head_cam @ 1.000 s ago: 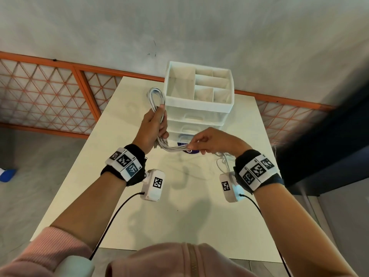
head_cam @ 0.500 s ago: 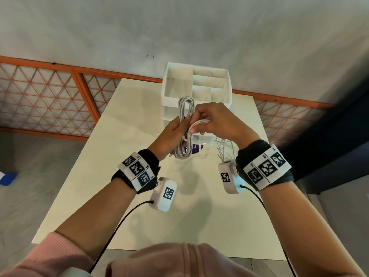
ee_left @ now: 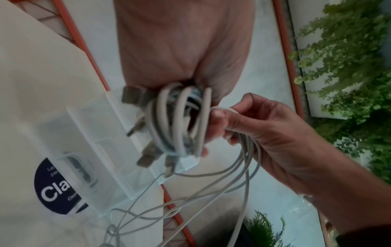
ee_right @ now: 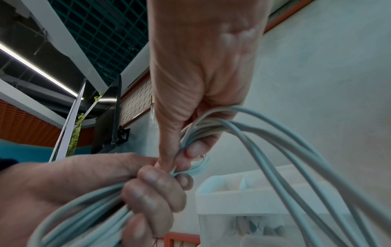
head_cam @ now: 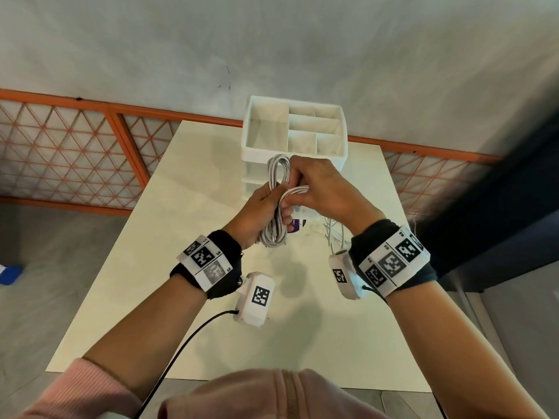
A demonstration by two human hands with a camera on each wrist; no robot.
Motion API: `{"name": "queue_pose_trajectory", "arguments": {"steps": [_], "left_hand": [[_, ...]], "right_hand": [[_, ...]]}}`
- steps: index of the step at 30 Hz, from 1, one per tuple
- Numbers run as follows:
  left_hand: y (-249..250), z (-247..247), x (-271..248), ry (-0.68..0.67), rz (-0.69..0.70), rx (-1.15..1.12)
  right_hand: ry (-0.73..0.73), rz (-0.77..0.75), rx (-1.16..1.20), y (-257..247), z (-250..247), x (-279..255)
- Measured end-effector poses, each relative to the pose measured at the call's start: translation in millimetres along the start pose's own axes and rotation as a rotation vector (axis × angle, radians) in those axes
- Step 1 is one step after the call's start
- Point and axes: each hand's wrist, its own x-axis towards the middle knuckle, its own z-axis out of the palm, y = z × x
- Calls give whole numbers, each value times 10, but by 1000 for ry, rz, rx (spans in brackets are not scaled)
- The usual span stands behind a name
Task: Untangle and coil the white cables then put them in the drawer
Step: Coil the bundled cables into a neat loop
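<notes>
My left hand [head_cam: 263,207] grips a long coil of white cables [head_cam: 276,173] upright above the table, its loops sticking out above and below the fist. The left wrist view shows the coil [ee_left: 180,120] with USB plugs hanging from it. My right hand [head_cam: 314,186] pinches a bunch of loose strands [head_cam: 298,190] and holds them across the coil's middle. In the right wrist view both hands meet on the cables [ee_right: 211,127]. The white drawer unit [head_cam: 295,131] stands just behind the hands, its clear drawer [ee_left: 110,150] pulled open.
More loose white cable [head_cam: 335,234] lies on the cream table [head_cam: 193,207] under my right wrist. A dark round sticker [head_cam: 295,226] lies by the drawer. An orange lattice railing [head_cam: 66,152] runs behind the table; the floor drops off on both sides.
Both hands moved from apart to together in front of the drawer unit. The coil swung from the left to the centre, and my right hand brought the loose strands across it.
</notes>
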Motion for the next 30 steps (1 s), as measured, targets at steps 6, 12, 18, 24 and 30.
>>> {"name": "queue_pose_trajectory", "arguments": {"steps": [6,12,18,24,30], "left_hand": [[10,-125,-68,-73,19,134],[-54,-113,-122,-104,-60,241],[-24,40,-139,-155,-97,335],[16,32,-117,-190,-50,487],[4,15,-78,-173,-86,602]], "right_hand": [[-203,246,66,117,-195,-72],[-345,248,25,180,-272,-99],[55,215,268,91,-172,-5],[262,204,67,118,-113,70],[157,229,-193,108,-162,52]]}}
